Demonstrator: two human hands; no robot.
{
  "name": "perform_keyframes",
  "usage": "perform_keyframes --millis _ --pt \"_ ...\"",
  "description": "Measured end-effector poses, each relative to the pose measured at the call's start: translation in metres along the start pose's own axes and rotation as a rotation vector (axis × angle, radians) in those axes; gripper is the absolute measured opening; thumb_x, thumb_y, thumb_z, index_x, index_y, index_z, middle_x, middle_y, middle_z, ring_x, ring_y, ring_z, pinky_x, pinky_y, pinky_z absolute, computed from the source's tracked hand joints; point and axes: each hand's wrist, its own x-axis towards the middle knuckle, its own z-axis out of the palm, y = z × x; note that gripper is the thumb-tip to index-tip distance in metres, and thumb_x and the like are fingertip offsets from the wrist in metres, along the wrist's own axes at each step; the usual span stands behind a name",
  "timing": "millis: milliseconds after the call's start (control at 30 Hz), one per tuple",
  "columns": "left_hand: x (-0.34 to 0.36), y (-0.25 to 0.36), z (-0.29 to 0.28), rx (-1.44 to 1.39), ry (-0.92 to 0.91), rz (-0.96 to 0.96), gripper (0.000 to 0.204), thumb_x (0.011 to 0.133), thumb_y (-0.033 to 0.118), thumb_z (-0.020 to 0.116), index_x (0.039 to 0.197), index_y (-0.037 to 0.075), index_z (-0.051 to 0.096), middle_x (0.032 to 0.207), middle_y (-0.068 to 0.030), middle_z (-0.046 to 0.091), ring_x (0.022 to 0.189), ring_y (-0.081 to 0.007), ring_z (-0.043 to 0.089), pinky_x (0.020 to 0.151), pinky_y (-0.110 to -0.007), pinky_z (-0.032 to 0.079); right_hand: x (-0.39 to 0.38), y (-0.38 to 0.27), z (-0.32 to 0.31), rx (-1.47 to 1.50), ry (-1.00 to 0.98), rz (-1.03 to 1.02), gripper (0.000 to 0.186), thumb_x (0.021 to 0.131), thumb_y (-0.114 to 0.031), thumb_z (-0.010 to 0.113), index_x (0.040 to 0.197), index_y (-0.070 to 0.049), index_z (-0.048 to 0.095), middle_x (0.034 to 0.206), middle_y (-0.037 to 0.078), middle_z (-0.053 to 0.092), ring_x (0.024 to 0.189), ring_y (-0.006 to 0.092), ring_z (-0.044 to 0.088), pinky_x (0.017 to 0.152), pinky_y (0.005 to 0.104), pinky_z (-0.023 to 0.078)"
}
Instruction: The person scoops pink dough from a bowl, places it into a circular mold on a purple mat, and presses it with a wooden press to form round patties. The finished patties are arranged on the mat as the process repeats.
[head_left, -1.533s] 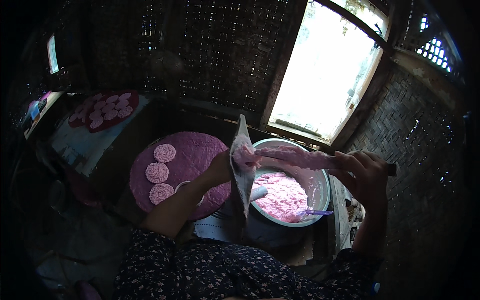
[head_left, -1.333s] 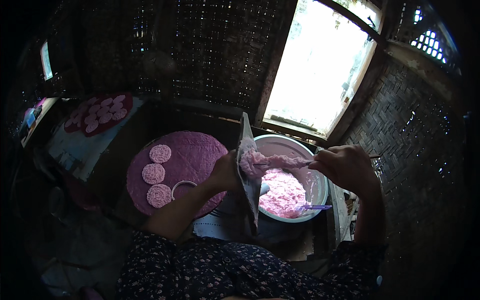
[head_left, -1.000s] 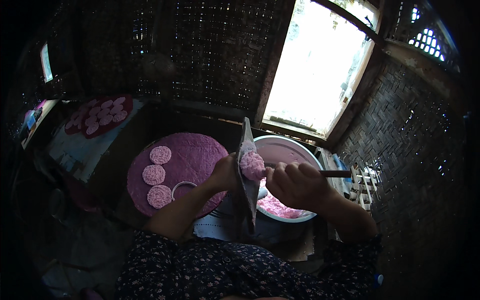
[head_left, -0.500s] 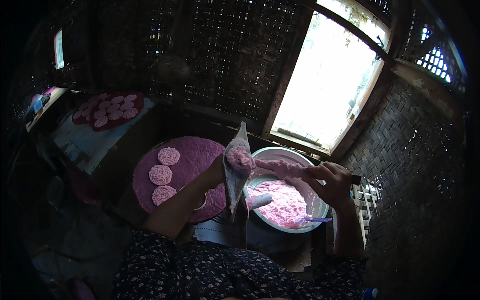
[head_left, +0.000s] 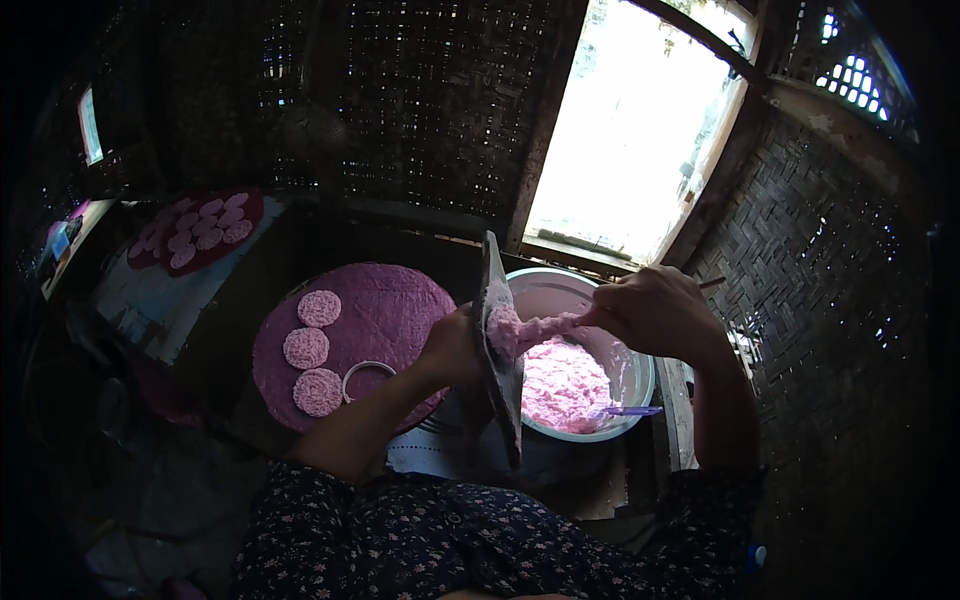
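Steady thin, flat grey board (head_left: 506, 385) held in left hand (head_left: 455, 346); with slim, dark-handled tool (head_left: 713, 283) held in right hand (head_left: 652, 312), press lumpy pink paste (head_left: 507, 331) evenly.

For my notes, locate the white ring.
In the head view, the white ring is left of centre, on the purple board, right of the lowest pink disc.

A thin greyish board (head_left: 509, 395) is standing almost upright, showing nearly edge-on, the left hand (head_left: 450, 347) supporting its far side. Lumpy pink paste (head_left: 503, 330) is clinging in a mound to its right face and coating a slim stick (head_left: 713, 283), which is slanting slightly upward through the right hand (head_left: 648, 308), its brown end jutting out beyond.
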Motion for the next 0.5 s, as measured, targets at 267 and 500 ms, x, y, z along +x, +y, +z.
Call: perform_keyframes --millis 267,500 --pt "0.006 -0.028 0.001 -0.163 -0.055 0.007 0.049 0.066 0.027 0.074 0.106 0.005 0.059 0.098 -0.0167 0.065 0.092 -0.0333 0.063 0.078 -0.038 0.050 0.012 -0.054 0.025 -0.649 0.582 -0.588 0.009 0.085 -0.016 0.058 0.078 -0.010 0.057 0.066 -0.002 0.050 0.059 0.0089 0.051 0.053 0.0239 0.038" --pt "0.011 -0.065 -0.016 -0.506 0.061 -0.040 0.036 0.077 0.021 0.067 0.109 0.005 0.061 0.101 -0.0132 0.065 0.097 -0.0233 0.062 0.081 -0.032 0.048 -0.021 -0.013 0.028 -0.175 0.828 -0.137 0.017 0.072 -0.021 0.075 0.082 -0.012 0.064 0.064 0.000 0.055 0.052 0.0111 0.054 0.046 0.0260 0.039"
